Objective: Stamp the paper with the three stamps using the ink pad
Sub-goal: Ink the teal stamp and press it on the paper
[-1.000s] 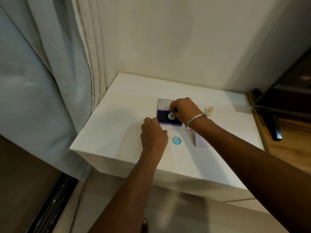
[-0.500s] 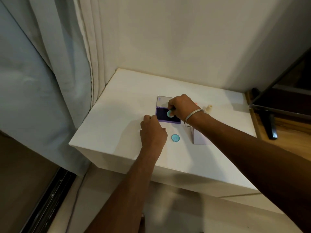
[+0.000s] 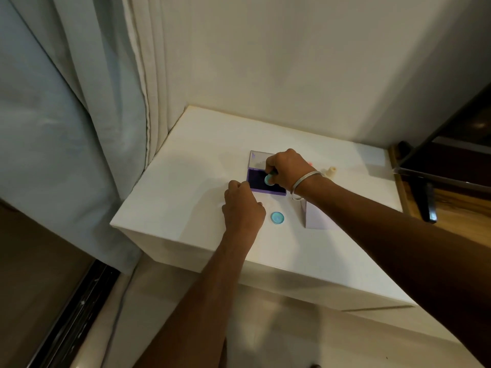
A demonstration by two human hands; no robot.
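Observation:
An open purple ink pad lies on the white table, its clear lid folded back. My right hand grips a small teal stamp and holds it down on the dark ink. My left hand rests with curled fingers at the pad's near left corner, touching its edge. A round teal cap lies on the table right of my left hand. A cream stamp stands behind my right wrist. A pale lilac paper lies under my right forearm, partly hidden.
A small pink object peeks out behind my right hand. Curtains hang along the table's left side and a wall stands behind it. A dark TV stand and screen edge are at the right.
The view shifted slightly. My right hand keeps the teal stamp on the ink pad and my left hand stays at the pad's corner; nothing else moved.

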